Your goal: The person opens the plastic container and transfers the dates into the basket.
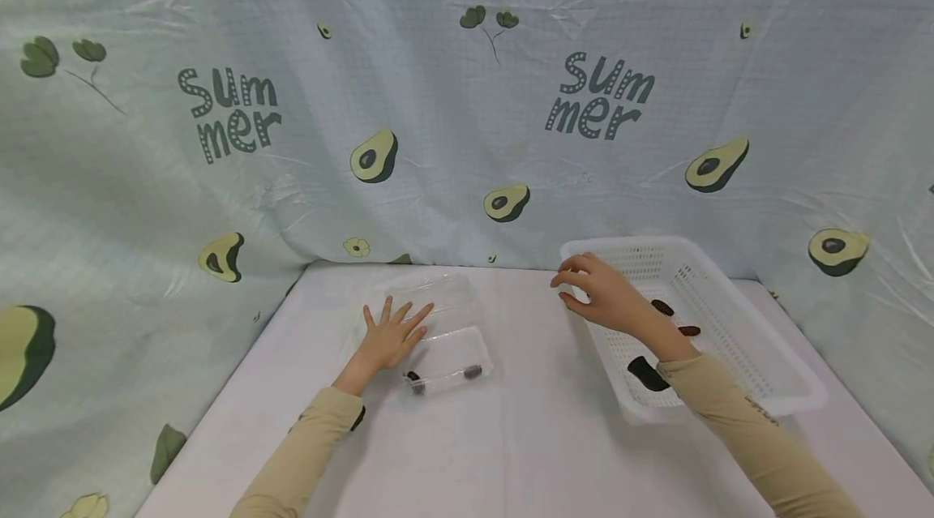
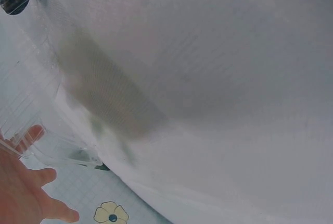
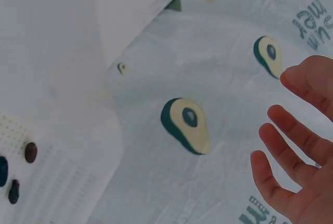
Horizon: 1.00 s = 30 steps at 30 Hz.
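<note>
My left hand (image 1: 392, 340), its fingers spread, rests at the left side of a clear plastic clamshell box (image 1: 447, 344) with its lid folded back. Two small dark oval pieces (image 1: 473, 371) lie by the box's near edge. My right hand (image 1: 601, 291) hovers over the left rim of a white perforated basket (image 1: 730, 315), its fingers loosely bent and nothing between them. Inside the basket are a dark speckled oval piece (image 1: 662, 307), a reddish one (image 1: 689, 331) and a larger black one (image 1: 648, 373), partly hidden by my right forearm.
Another dark piece (image 1: 357, 418) shows beside my left forearm on the white table (image 1: 503, 453). A pale curtain (image 1: 438, 96) with avocado prints hangs behind the table and along both its sides.
</note>
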Tool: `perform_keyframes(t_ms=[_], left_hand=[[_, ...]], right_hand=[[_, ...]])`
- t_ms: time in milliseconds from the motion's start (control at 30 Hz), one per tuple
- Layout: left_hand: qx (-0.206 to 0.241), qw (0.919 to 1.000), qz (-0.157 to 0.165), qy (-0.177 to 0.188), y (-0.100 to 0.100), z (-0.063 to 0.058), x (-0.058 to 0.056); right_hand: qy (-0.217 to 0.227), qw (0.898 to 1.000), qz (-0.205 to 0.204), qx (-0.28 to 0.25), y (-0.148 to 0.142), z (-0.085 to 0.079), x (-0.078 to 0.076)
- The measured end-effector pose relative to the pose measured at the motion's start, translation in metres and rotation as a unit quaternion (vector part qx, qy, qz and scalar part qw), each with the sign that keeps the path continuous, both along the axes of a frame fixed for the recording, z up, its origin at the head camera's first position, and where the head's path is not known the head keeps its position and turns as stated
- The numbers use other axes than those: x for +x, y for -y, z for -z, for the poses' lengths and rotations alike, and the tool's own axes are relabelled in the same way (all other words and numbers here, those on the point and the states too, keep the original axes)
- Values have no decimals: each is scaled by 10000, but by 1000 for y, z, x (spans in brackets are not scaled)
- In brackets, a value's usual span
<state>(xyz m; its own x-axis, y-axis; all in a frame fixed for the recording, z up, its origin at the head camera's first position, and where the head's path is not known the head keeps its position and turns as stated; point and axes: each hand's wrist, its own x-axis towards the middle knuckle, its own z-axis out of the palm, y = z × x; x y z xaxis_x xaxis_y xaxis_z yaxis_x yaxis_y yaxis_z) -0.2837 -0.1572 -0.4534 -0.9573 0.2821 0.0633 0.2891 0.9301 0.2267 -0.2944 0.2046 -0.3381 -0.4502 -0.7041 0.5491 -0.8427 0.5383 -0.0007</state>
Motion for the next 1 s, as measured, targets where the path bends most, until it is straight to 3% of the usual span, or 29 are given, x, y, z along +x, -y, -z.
perform_keyframes(t_ms=[333, 533, 733, 1000], left_hand=[[-33, 9999, 60, -92, 2, -1, 2], [51, 9999, 41, -98, 4, 6, 0], [369, 9986, 157, -335, 6, 10, -1], [-84, 9999, -98, 19, 1, 3, 0]], right_hand=[[124, 9997, -230, 7, 52, 16, 21], [210, 9982, 30, 566, 79, 32, 27], [308, 9931, 103, 1131, 103, 47, 24], [224, 9818, 145, 1879, 124, 68, 12]])
